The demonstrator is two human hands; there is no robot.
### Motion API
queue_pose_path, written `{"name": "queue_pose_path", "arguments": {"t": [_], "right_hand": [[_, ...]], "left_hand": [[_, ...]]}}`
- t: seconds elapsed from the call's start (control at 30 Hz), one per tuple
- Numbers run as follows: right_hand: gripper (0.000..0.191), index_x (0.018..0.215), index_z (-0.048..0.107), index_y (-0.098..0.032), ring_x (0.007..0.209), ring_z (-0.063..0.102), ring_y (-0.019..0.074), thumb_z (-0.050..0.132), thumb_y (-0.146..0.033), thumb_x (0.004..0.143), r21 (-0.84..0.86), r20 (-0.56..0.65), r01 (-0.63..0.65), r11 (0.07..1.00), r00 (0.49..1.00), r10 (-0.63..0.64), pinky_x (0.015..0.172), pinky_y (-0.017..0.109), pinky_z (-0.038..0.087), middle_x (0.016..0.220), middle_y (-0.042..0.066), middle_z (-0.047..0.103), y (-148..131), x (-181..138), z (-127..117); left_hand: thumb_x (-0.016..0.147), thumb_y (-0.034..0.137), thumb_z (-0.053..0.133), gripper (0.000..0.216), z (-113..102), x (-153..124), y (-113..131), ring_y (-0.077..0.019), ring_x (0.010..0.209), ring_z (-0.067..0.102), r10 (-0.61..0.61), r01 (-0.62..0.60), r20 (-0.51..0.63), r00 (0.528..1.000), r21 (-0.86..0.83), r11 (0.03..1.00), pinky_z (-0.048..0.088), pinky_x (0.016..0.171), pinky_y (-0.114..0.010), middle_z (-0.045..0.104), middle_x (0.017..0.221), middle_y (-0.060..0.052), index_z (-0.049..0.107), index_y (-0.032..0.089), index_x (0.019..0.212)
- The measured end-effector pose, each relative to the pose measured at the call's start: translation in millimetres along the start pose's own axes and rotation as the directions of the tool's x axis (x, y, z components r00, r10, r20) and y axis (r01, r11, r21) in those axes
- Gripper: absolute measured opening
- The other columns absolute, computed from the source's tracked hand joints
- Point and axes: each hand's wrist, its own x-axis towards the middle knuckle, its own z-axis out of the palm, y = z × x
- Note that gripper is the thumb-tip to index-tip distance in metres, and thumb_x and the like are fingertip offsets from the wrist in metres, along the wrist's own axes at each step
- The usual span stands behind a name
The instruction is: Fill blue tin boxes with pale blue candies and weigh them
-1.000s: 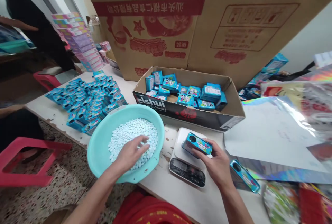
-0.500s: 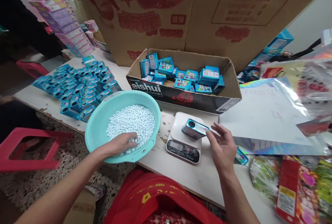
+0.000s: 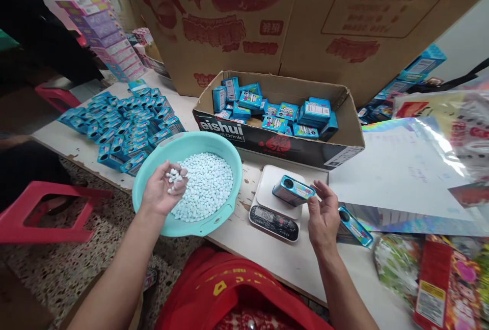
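My left hand (image 3: 162, 190) is raised over the near rim of a teal basin (image 3: 151, 177), palm up and cupped round a small heap of white tablets (image 3: 174, 176). The basin holds a mound of pale blue-white tablets (image 3: 204, 185). A small blue tin (image 3: 292, 191) with a round hole at its end lies on a white kitchen scale (image 3: 275, 208). My right hand (image 3: 323, 213) hovers just right of the tin with fingers loosely spread and holds nothing. A second blue tin (image 3: 355, 225) lies on the table right of that hand.
A shallow cardboard tray (image 3: 278, 144) of blue tins stands behind the scale. Rows of blue tins (image 3: 122, 126) lie at the left. A large carton (image 3: 290, 19) stands at the back. Shiny foil sheets (image 3: 412, 167) and packets (image 3: 431, 274) lie right; a red stool (image 3: 49, 213) stands left.
My left hand has come up out of the tablets with a small handful in its palm. My right hand let go of the tin, which now lies on the scale.
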Motion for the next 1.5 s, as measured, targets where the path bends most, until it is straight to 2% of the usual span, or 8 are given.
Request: {"name": "queue_pose_path", "arguments": {"t": [0.1,0.27,0.37,0.5,0.73,1.0,1.23,1.5], "right_hand": [[0.060,0.122,0.046,-0.018,0.108,0.055,0.0252,0.064,-0.049,0.074,-0.023,0.004,-0.026,0.999,1.000,0.026,0.088,0.042,0.046,0.120,0.014,0.055,4,1,3],[0.042,0.092,0.058,-0.018,0.067,0.057,0.0171,0.071,-0.048,0.066,-0.081,0.061,-0.068,0.994,0.995,0.073,0.064,0.031,0.047,0.077,0.001,0.061,-22,4,16],[0.036,0.091,0.059,-0.019,0.067,0.057,0.0169,0.071,-0.046,0.069,-0.083,0.219,0.048,0.995,0.975,-0.029,0.063,0.029,0.047,0.077,0.001,0.061,-57,3,35],[0.028,0.093,0.060,-0.022,0.076,0.059,0.0186,0.066,-0.043,0.076,-0.044,0.440,0.292,0.955,0.864,-0.244,0.069,0.030,0.047,0.085,0.003,0.063,-95,0,69],[0.025,0.091,0.060,-0.023,0.078,0.060,0.0215,0.065,-0.043,0.077,-0.016,0.498,0.450,0.893,0.778,-0.383,0.067,0.031,0.046,0.085,0.004,0.064,-125,3,108],[0.026,0.090,0.059,-0.022,0.080,0.062,0.0226,0.071,-0.038,0.072,0.020,0.520,0.391,0.920,0.782,-0.343,0.068,0.031,0.047,0.087,0.003,0.065,-130,1,128],[0.030,0.091,0.060,-0.020,0.084,0.062,0.0229,0.073,-0.037,0.070,0.036,0.520,0.320,0.947,0.803,-0.291,0.072,0.032,0.047,0.089,0.004,0.066,-125,0,131],[0.026,0.088,0.062,-0.021,0.081,0.061,0.0222,0.071,-0.038,0.070,0.086,0.493,0.238,0.967,0.834,-0.249,0.072,0.032,0.046,0.087,0.004,0.066,-121,-1,131]], "left_hand": [[0.091,0.028,0.039,0.030,1,5,-8,-0.0068,0.041,0.046,-0.073,0.074,-0.089,0.993,0.011,0.997,0.030,0.029,-0.012,0.057,0.063,-0.005,0.055,0.013,0.070],[0.090,0.027,0.046,0.031,8,6,-21,-0.0030,0.029,0.032,-0.137,0.136,-0.010,0.991,-0.055,0.989,0.017,0.025,-0.010,0.038,0.044,0.005,0.049,0.015,0.062],[0.088,0.031,0.050,0.035,32,-6,-16,-0.0027,0.027,0.029,-0.044,0.045,0.017,0.999,-0.101,0.994,0.014,0.026,-0.011,0.033,0.039,0.007,0.045,0.016,0.057],[0.076,0.038,0.066,0.036,71,-24,-8,-0.0012,0.030,0.028,0.179,-0.166,0.095,0.979,-0.137,0.977,0.015,0.029,-0.013,0.033,0.040,0.009,0.044,0.016,0.057],[0.067,0.044,0.072,0.038,91,-20,-13,-0.0016,0.037,0.036,0.460,-0.460,0.057,0.886,-0.007,0.888,0.021,0.035,-0.014,0.042,0.047,0.007,0.047,0.015,0.062],[0.071,0.047,0.067,0.037,85,-15,-11,-0.0094,0.049,0.054,0.571,-0.569,0.024,0.821,0.120,0.814,0.042,0.051,-0.021,0.053,0.051,0.004,0.049,0.016,0.060],[0.071,0.049,0.066,0.040,85,-12,-11,-0.0058,0.045,0.046,0.590,-0.589,0.023,0.807,0.111,0.801,0.032,0.043,-0.018,0.048,0.052,0.005,0.046,0.016,0.060],[0.069,0.048,0.069,0.040,85,-10,-14,-0.0039,0.045,0.039,0.548,-0.550,0.052,0.835,0.112,0.827,0.026,0.040,-0.015,0.043,0.054,0.006,0.045,0.016,0.063]]}}
